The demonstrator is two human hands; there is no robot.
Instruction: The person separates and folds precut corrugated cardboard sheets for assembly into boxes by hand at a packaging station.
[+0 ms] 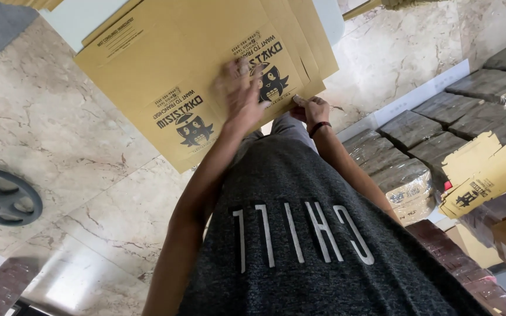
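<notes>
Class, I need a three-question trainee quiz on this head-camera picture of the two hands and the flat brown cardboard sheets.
1. True or false: the left hand lies flat on the stack of flat brown cardboard sheets.
2. Which hand has a dark wristband: A left, B right?
3. Fill in: the right hand takes its grip on the sheets at their near ____.

Key: 1 true. 2 B, the dark wristband sits on the right wrist. 3 edge.
</notes>
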